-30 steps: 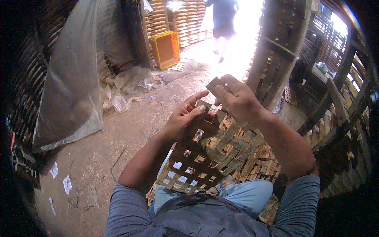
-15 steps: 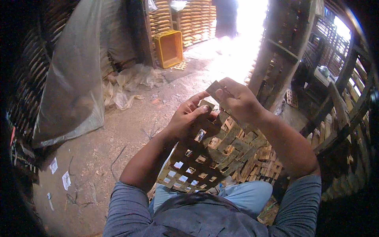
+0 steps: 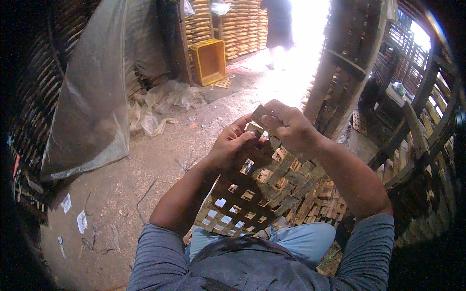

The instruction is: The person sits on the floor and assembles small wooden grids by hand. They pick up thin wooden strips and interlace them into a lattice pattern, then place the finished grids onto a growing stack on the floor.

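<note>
A woven lattice of flat bamboo strips, with square gaps, slants from my lap up to my hands. At its far end my left hand pinches a pale strip end between thumb and fingers. Close beside it on the right, my right hand is closed on a flat brownish bamboo strip, whose end sticks out past the thumb. The two hands nearly touch. Where the right strip meets the weave is hidden behind my fingers.
More woven bamboo lies right of my knees. A yellow crate lies on its side by stacked slats, near a darkly dressed person in the bright doorway. Crumpled plastic sheeting covers floor at the left; a slatted wooden frame stands right.
My right hand has shifted slightly down and toward me with the strip, nearer my left hand. My left hand stays almost where it was. The person in the doorway has moved a little.
</note>
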Action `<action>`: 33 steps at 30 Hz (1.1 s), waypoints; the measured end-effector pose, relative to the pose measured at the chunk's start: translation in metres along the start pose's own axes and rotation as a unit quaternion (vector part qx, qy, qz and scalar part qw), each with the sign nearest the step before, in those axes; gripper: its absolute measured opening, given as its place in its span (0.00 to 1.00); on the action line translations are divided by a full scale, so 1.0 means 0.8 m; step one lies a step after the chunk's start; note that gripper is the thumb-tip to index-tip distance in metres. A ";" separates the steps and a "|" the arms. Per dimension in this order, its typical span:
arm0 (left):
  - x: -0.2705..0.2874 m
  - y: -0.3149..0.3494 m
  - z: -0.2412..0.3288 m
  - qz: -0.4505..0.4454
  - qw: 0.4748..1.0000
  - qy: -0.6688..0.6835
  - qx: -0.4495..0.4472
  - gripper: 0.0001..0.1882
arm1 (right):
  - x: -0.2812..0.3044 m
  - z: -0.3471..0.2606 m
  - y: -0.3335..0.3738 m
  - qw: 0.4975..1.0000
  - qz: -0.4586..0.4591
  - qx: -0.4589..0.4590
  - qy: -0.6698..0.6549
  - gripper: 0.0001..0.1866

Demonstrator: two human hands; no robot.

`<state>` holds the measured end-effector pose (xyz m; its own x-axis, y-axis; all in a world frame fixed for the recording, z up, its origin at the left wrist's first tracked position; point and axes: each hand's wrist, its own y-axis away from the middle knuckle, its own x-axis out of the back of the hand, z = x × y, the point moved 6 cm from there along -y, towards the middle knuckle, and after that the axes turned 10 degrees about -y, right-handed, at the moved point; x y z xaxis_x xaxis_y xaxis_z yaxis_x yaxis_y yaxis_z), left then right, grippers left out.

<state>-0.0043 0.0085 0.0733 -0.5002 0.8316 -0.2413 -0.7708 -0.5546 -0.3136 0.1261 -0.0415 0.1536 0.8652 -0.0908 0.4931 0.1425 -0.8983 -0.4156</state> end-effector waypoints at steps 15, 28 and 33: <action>-0.002 0.007 0.013 -0.017 0.994 -0.097 -0.038 0.28 | -0.013 -0.002 0.003 0.998 -0.064 -0.022 -0.004 0.14; 0.085 0.053 0.117 0.206 0.957 -0.104 -0.176 0.11 | 0.035 0.026 0.036 0.901 0.260 -0.090 -0.335 0.32; 0.106 0.091 0.133 0.209 0.944 -0.162 -0.198 0.20 | -0.053 0.030 0.007 0.824 0.277 -0.180 -0.461 0.32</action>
<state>-0.1445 0.0415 0.1276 -0.8714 0.4681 -0.1467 -0.3037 -0.7497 -0.5880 0.1014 -0.0325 0.1121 0.7703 -0.3147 -0.5546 -0.4057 -0.9129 -0.0454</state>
